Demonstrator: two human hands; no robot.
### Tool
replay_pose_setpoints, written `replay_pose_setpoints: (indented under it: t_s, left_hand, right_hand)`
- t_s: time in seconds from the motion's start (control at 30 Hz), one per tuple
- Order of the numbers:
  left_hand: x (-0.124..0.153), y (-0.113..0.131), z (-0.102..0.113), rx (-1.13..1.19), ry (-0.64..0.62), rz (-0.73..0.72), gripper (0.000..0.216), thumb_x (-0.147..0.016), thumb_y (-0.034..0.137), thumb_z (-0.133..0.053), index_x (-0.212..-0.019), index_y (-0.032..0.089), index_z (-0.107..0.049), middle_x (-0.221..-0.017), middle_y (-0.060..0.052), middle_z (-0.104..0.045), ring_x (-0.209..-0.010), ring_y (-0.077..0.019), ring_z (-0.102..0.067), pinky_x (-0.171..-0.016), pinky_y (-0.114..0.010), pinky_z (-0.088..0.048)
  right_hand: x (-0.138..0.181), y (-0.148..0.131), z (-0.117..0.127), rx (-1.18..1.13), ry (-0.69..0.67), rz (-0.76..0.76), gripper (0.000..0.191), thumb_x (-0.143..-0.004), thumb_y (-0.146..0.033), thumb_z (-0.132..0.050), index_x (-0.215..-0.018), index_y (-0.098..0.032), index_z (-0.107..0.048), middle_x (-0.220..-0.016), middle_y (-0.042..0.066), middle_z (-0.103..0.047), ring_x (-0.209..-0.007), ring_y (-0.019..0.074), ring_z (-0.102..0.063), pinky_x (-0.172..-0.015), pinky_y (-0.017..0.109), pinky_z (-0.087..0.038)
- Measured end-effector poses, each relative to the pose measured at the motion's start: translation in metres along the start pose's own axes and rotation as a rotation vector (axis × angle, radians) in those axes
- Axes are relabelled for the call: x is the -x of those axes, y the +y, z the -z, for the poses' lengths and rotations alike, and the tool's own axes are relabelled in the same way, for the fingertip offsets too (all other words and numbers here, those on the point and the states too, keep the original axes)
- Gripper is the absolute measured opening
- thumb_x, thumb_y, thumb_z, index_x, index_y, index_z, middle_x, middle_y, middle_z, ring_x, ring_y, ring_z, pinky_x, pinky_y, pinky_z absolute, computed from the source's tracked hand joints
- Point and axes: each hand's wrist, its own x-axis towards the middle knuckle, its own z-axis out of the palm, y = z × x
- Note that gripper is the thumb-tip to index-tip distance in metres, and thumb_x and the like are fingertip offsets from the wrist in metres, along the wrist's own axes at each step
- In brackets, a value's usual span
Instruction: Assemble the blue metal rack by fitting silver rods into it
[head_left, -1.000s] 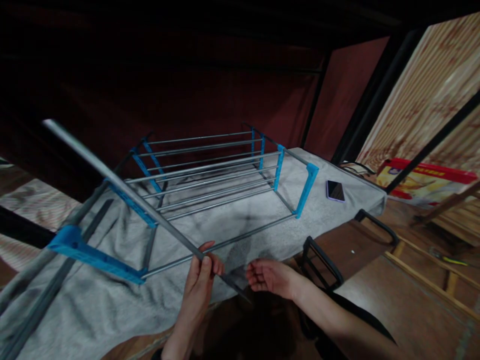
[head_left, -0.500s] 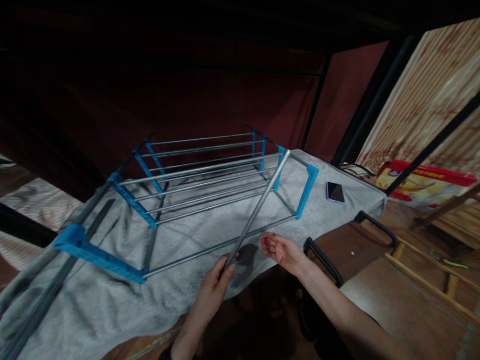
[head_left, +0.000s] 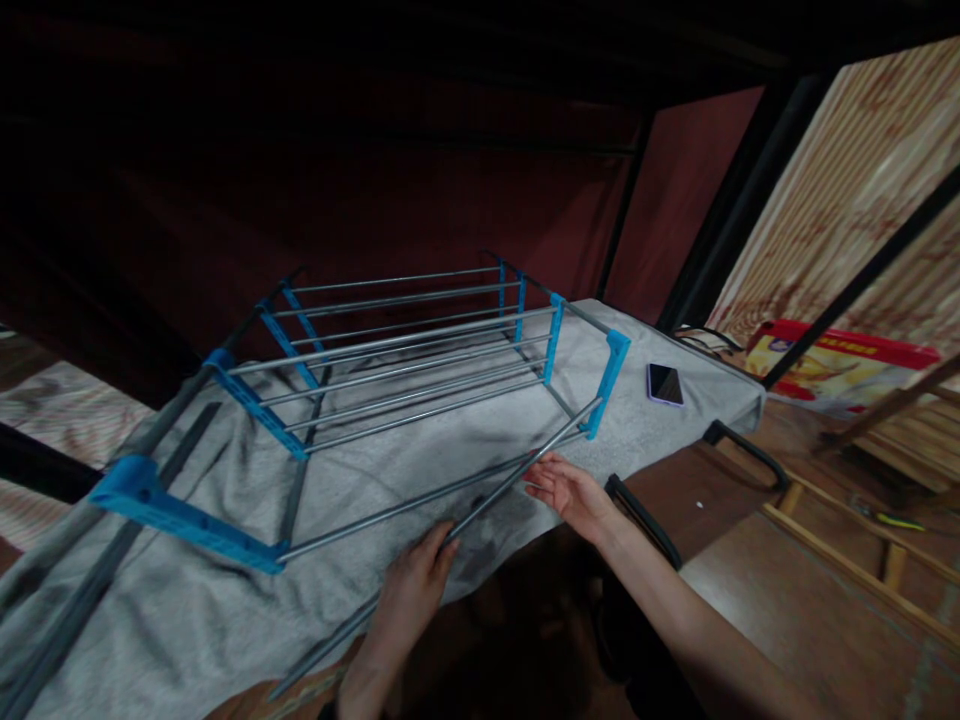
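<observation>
A loose grey metal rod (head_left: pixel 491 497) lies slantwise across the front of the drying rack, its far end beside the right front blue plastic bracket (head_left: pixel 609 380). My left hand (head_left: pixel 411 585) is closed around the rod near its middle. My right hand (head_left: pixel 568 492) has its fingers apart and loosely curled, with the fingertips at the rod's underside; whether they press on it I cannot tell. The rack has several parallel metal bars and blue brackets, such as the left front one (head_left: pixel 199 522). One fixed front bar (head_left: pixel 375 520) runs just behind the loose rod.
Grey cloth (head_left: pixel 480 400) covers the surface beneath the rack. To the right lies a phone (head_left: pixel 665 384). A brown stool (head_left: pixel 705 490) with black handles stands by the right front edge. Farther right are a red and yellow box (head_left: pixel 840 370) and wooden frames.
The rod has swung down from a steep tilt to a lower slant, its far end dropping toward the right front bracket. My right hand is now at the rod.
</observation>
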Motion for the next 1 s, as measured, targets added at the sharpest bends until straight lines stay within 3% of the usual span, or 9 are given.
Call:
replay_pose_setpoints:
  t_s: [0.17, 0.63, 0.87, 1.0]
  left_hand:
    - [0.0, 0.006, 0.008, -0.123, -0.03, -0.02, 0.035, -0.098, 0.033, -0.043, -0.12, 0.024, -0.069, -0.116, -0.008, -0.076, -0.103, -0.0239, -0.073, -0.09, -0.036, -0.057]
    - [0.0, 0.006, 0.017, -0.283, -0.054, -0.003, 0.034, -0.1, 0.032, -0.04, -0.12, 0.021, -0.066, -0.118, -0.008, -0.074, -0.105, -0.0225, -0.071, -0.091, -0.036, -0.055]
    - [-0.001, 0.01, 0.028, -0.334, -0.116, 0.077, 0.029, -0.1, 0.029, -0.041, -0.116, 0.023, -0.064, -0.118, -0.006, -0.073, -0.105, -0.0208, -0.07, -0.09, -0.033, -0.053]
    - [-0.001, 0.008, 0.032, -0.35, -0.116, 0.109, 0.026, -0.099, 0.028, -0.042, -0.116, 0.024, -0.062, -0.117, -0.005, -0.072, -0.104, -0.0202, -0.07, -0.088, -0.032, -0.051]
  right_hand:
    - [-0.005, 0.002, 0.002, 0.021, 0.058, 0.018, 0.021, -0.082, -0.016, -0.07, -0.103, -0.016, -0.07, -0.097, 0.008, -0.078, -0.083, 0.0157, -0.074, -0.085, 0.031, -0.059]
    - [-0.017, 0.012, 0.014, 0.05, 0.187, 0.029, 0.017, -0.075, -0.017, -0.083, -0.087, -0.015, -0.072, -0.087, 0.006, -0.078, -0.074, 0.0141, -0.074, -0.079, 0.026, -0.063]
    - [-0.026, 0.013, 0.024, 0.056, 0.312, -0.013, 0.007, -0.083, -0.014, -0.075, -0.08, -0.016, -0.069, -0.077, 0.006, -0.076, -0.065, 0.0136, -0.071, -0.072, 0.026, -0.064]
    - [-0.03, 0.011, 0.027, 0.05, 0.356, -0.034, 0.011, -0.089, -0.009, -0.063, -0.08, -0.014, -0.068, -0.068, 0.006, -0.073, -0.061, 0.0141, -0.071, -0.07, 0.026, -0.064]
